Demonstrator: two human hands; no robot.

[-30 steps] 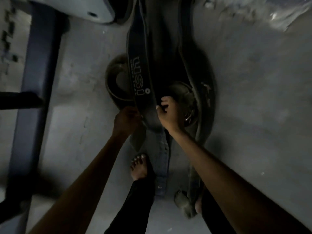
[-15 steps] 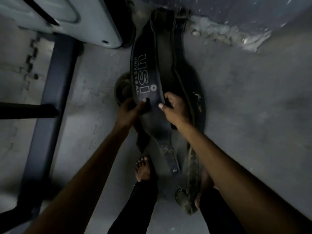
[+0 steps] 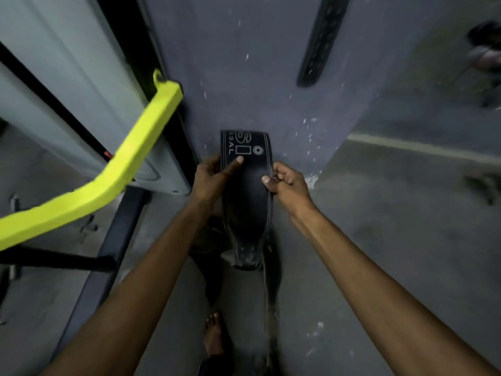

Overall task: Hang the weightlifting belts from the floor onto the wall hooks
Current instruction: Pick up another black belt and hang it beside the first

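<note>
One black belt (image 3: 248,196) with white stitching and lettering is up off the floor, held in front of the blue-grey wall (image 3: 238,77). My left hand (image 3: 210,177) pinches its left edge, thumb pressed on the face; my right hand (image 3: 287,183) is clamped on the right edge. Its narrow end dangles down near my bare foot (image 3: 214,335). Another dark strap (image 3: 322,39) hangs higher on the wall, yellow machine bar (image 3: 113,175) off to my left
</note>
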